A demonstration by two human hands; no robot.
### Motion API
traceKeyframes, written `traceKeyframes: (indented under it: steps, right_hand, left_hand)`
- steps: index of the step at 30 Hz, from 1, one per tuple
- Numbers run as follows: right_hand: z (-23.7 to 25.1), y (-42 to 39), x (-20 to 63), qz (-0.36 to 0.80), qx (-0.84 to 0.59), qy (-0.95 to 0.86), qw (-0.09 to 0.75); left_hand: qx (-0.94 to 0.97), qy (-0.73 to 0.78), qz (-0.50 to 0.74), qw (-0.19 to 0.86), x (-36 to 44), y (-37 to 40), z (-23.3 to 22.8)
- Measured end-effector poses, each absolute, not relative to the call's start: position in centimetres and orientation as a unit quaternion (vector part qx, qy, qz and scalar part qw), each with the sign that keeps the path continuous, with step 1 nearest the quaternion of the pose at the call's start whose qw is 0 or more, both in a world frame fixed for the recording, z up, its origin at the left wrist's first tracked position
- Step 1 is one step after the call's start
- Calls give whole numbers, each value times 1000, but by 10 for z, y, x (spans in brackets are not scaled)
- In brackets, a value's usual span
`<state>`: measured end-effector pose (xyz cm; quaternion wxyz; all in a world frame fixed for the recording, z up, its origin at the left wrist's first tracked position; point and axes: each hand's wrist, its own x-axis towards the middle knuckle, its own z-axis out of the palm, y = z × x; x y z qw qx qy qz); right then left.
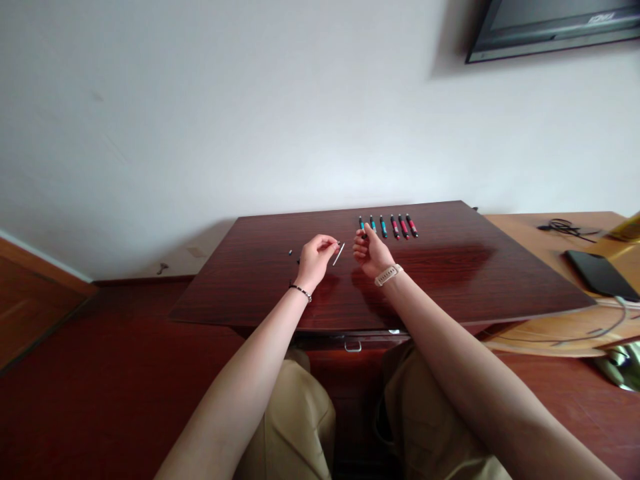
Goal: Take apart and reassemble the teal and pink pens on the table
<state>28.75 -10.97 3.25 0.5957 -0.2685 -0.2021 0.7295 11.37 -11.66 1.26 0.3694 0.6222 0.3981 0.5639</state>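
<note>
My left hand (317, 257) is closed in a pinch above the dark wooden table (280, 293); a tiny dark bit shows at its fingertips, too small to name. Right beside those fingers is a thin white stick (339, 254), like a pen refill; whether it is held or lying on the tabletop I cannot tell. My right hand (371, 252) has its fingers curled with the thumb on top, and what they hold is hidden. Just beyond it is a row of pens: several blue pens (383, 227) and several red pens (403, 227). The right hand partly covers the leftmost one.
A small dark piece (290, 253) lies left of my left hand. To the right, a lighter wooden table (525, 230) bears a black phone (600, 273) and a coiled black cable (567, 228). A wall-mounted screen (560, 27) hangs above. The table's drawer handle (353, 347) faces my knees.
</note>
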Motion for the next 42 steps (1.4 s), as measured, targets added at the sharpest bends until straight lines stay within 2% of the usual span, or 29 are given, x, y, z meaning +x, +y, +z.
traceKeyframes:
  steps: [9,18,29,42]
  right_hand:
    - [26,-114,276,674,-326,-266,607]
    - [30,-117,277,670,-339,-301,588]
    - [28,-120,278,576,-336,-445,598]
    - [21,-114,278,527,-425,-444,587]
  left_hand:
    - [633,407,569,331,118,-118,17]
    - [641,416,569,304,115,-118,18]
    - [651,417,558,300,107,-114,13]
    - [658,421,551,294,108,-116,16]
